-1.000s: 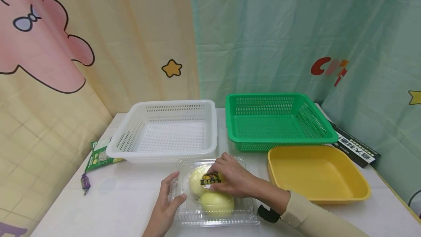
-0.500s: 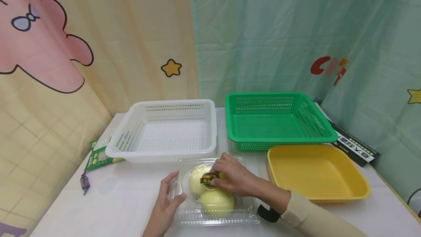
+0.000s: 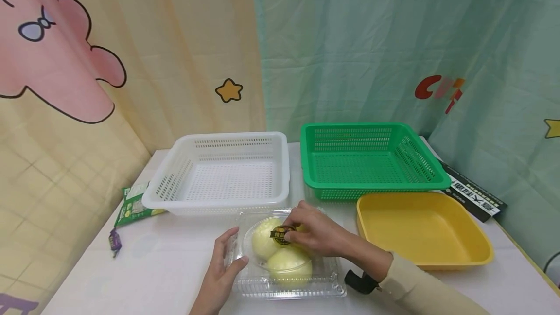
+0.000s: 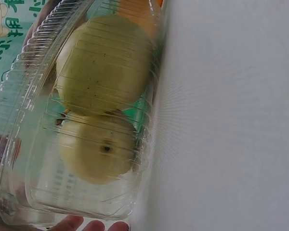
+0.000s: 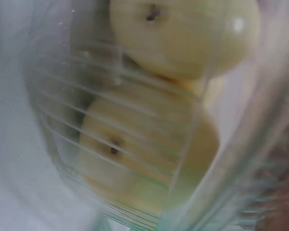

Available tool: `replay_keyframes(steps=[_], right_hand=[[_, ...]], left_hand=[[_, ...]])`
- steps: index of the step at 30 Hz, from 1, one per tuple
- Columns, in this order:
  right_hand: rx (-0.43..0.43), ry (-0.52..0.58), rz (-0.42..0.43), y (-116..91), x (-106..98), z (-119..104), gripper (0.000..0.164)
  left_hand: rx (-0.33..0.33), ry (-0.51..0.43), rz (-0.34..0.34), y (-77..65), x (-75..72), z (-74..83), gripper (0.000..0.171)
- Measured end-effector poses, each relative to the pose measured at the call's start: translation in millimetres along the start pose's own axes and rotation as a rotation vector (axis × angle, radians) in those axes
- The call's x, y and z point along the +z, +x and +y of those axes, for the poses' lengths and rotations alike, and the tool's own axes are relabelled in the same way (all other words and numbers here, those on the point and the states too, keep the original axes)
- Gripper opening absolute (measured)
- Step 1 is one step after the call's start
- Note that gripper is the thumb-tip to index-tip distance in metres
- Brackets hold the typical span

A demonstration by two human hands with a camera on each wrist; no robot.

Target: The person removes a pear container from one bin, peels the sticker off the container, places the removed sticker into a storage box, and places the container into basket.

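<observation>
A clear plastic clamshell box (image 3: 325,276) stands on the white table with round, pale yellow-green, pear-like fruits (image 3: 288,269) inside. Its ribbed wall and two fruits (image 4: 103,67) fill much of the left wrist view. My left hand (image 3: 218,269) holds the box by its left side, thumb over the front part; some fingertips (image 4: 94,225) show at the left wrist view's bottom edge. Over the lid, my right hand (image 3: 319,232) pinches a round black-and-gold sticker (image 3: 280,234) between thumb and fingers. How much of the sticker still adheres cannot be told. The right wrist view is blurred, showing fruits (image 5: 149,149) through plastic.
Behind the box stand a white basket (image 3: 218,204) and a green basket (image 3: 376,186). A yellow tub (image 3: 424,230) is at right, beside a black printed box (image 3: 474,193). A green packet (image 3: 135,208) and a small purple wrapped piece (image 3: 114,241) lie at left.
My right hand has shifted slightly right and up, and the pinched sticker has tilted and moved with it. The left hand and the box have stayed in place.
</observation>
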State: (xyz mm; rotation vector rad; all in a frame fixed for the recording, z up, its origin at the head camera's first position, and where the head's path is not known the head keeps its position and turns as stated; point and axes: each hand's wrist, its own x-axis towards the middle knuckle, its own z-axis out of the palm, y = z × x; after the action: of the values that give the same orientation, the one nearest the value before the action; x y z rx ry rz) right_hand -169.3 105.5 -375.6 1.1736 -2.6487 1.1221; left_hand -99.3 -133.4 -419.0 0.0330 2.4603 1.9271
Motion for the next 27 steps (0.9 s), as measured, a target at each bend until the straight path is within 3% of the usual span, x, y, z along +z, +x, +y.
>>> replay_keyframes(steps=[7, 13, 27], right_hand=[[0.077, 0.062, 0.015, -3.6, -9.9, -0.4, 0.007], [0.087, 0.094, 0.061, -11.1, -24.9, 2.8, 0.006], [0.157, 0.032, 0.196, -44.2, -67.7, 15.9, 0.005]], left_hand=[[-0.002, 0.019, 0.006, -0.1, 0.1, -1.3, 0.059], [-0.030, 0.021, -0.008, 0.1, 0.5, -0.7, 0.061], [-0.027, 0.022, -0.006, 0.6, 0.4, 0.5, 0.061]])
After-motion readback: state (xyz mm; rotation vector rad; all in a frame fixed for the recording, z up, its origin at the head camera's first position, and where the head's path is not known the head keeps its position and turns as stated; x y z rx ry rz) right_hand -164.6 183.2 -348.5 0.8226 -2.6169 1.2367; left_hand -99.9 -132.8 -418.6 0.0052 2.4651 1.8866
